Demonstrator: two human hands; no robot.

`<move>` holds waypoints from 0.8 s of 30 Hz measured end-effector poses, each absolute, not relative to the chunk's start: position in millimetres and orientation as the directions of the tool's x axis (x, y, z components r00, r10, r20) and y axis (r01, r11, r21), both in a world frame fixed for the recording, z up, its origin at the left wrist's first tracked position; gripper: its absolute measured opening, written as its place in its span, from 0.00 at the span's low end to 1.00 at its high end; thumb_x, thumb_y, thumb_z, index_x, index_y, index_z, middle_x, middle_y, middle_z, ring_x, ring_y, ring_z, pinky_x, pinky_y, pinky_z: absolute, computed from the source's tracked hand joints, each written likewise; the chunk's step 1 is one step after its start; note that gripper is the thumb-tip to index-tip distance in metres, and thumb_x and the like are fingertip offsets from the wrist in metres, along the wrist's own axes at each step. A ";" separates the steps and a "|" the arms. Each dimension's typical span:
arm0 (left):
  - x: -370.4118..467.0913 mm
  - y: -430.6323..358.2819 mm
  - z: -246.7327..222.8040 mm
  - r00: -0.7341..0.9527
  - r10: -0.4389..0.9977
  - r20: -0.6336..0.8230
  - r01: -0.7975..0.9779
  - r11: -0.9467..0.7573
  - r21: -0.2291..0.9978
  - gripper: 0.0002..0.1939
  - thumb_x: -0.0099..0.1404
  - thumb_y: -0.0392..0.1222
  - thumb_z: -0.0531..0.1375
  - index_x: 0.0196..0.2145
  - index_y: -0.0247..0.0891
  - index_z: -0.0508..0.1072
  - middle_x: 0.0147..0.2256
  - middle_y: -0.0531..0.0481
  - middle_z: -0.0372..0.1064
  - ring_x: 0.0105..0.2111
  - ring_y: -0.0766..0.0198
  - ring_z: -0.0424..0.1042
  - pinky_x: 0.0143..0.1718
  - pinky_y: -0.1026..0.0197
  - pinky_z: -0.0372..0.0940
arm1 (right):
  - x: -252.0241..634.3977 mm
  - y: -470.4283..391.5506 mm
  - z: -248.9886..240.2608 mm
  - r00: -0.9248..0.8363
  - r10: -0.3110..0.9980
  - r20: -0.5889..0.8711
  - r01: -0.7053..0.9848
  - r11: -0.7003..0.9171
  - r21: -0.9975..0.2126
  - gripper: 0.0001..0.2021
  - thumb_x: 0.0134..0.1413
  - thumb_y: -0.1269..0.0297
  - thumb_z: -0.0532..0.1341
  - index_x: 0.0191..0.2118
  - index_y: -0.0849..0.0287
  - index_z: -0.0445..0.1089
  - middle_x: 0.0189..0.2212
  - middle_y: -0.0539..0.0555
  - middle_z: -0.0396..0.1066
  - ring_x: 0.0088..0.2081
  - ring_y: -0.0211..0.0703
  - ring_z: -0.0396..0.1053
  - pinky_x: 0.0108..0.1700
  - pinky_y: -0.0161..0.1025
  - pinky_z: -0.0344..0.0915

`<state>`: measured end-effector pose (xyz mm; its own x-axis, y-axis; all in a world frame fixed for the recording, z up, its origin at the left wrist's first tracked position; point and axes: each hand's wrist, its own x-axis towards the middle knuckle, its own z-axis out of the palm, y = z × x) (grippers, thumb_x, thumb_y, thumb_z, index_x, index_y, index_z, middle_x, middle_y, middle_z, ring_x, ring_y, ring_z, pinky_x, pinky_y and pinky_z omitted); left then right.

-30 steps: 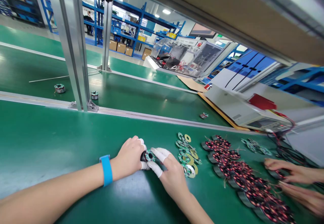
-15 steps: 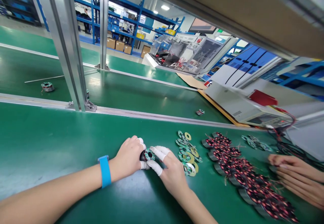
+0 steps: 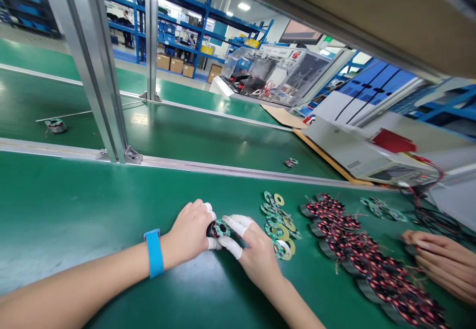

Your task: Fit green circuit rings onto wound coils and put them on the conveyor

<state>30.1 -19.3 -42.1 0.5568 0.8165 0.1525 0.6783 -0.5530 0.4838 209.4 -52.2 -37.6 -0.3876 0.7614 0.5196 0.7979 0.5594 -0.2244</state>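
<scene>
Just left of the bench's middle, my left hand (image 3: 193, 227), with white finger covers and a blue wristband, is closed around a small round motor stator (image 3: 219, 228). A green ring-shaped circuit board faces up on its end. My right hand (image 3: 253, 244), also with white finger covers, pinches the stator's right side, thumb below and fingers above. To the right of that hand lie loose green ring boards (image 3: 273, 218) and yellow rings (image 3: 289, 223). Farther right stand rows of stators with red-brown copper windings (image 3: 357, 249).
Another person's hands (image 3: 442, 259) are at the right edge, beside the stator rows. More ring boards (image 3: 383, 210) lie behind. A conveyor (image 3: 208, 140) carries stators past a metal post (image 3: 92, 71). A grey instrument (image 3: 349, 145) with cables stands back right.
The stators on the conveyor have shifted left. The view has moved slightly, so items on the right appear farther right. Both my hands keep hold of the stator.
</scene>
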 end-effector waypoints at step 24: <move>30.3 -20.5 -40.5 0.556 0.820 0.135 0.685 -0.544 0.484 0.18 0.48 0.53 0.67 0.28 0.38 0.69 0.31 0.51 0.65 0.34 0.58 0.61 0.31 0.59 0.54 | 206.9 -53.7 -44.3 -0.262 0.855 0.448 0.737 0.477 -0.478 0.16 0.54 0.53 0.59 0.42 0.58 0.72 0.35 0.58 0.74 0.32 0.45 0.71 0.29 0.39 0.71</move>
<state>30.3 -20.5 -40.5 0.5557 0.8203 0.1352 0.6852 -0.5440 0.4843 206.9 -53.7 -44.3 -0.2620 0.8546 0.4483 0.7372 0.4770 -0.4785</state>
